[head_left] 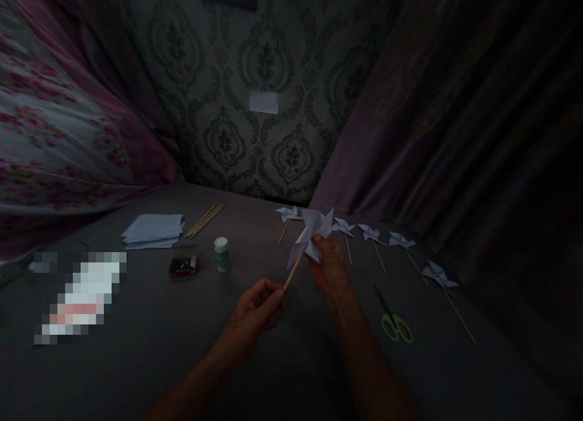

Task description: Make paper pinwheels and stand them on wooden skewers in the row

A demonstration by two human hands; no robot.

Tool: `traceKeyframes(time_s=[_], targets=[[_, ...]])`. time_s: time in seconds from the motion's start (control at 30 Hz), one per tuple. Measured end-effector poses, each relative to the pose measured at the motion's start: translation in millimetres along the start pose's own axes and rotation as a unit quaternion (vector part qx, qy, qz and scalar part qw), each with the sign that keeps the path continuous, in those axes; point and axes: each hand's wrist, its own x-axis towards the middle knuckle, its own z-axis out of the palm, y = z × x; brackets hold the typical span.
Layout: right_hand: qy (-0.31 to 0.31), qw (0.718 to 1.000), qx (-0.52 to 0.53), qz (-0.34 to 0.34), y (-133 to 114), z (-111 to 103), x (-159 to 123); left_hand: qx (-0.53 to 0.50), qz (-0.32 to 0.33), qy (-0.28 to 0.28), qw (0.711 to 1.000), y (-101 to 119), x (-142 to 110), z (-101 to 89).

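A white paper pinwheel (310,234) on a thin wooden stick (293,274) is held up between my two hands. My left hand (260,305) is closed round the lower part of the stick. Around the paper blades, my right hand (328,264) grips the pinwheel head, its thumb on the paper near the centre. Its other fingers are partly hidden behind the blades. Beyond my right hand, several finished-looking pinwheels (370,232) on sticks lie in a curved row. Scissors (395,325) with green handles rest to the right of my right forearm.
On the left lie a stack of white paper (153,230) and several bare sticks (204,220). Nearer stand an open small box (184,265) of pins and a white-capped bottle (221,254). A blurred-out item (84,296) is at far left. Curtains (410,105) and a patterned wall (264,56) border the surface.
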Motion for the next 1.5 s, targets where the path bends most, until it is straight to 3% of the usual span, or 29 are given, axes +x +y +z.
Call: traceKeyframes(time_s=[0.23,0.43,0.53,0.73,0.83,1.1,1.5], targets=[[0.009,1.000,0.001,0.016,8.9,-3.5,4.9,0.007,0.004,0.018,1.000,-6.1,4.1,-3.0],[0.010,0.999,0.029,0.037,11.2,-11.5,5.9,0.008,-0.001,0.027,1.000,-0.8,-1.9,5.4],[-0.021,0.998,0.041,0.038,6.3,-11.8,3.4,0.030,0.012,0.029,0.999,4.8,-6.4,8.8],[-0.144,0.987,0.064,0.008,-8.7,-8.3,-2.6,0.129,0.102,0.033,0.986,10.1,-14.3,8.9],[-0.168,0.984,0.058,-0.013,-15.1,-7.0,-5.1,0.158,0.114,0.031,0.980,7.9,-17.2,8.1],[-0.170,0.984,0.041,-0.022,-24.3,-4.3,-8.9,0.199,0.143,0.038,0.969,7.3,-19.5,7.5],[-0.164,0.984,0.028,-0.057,-18.0,-6.1,-6.7,0.244,0.169,0.052,0.954,6.7,-15.5,2.2]])
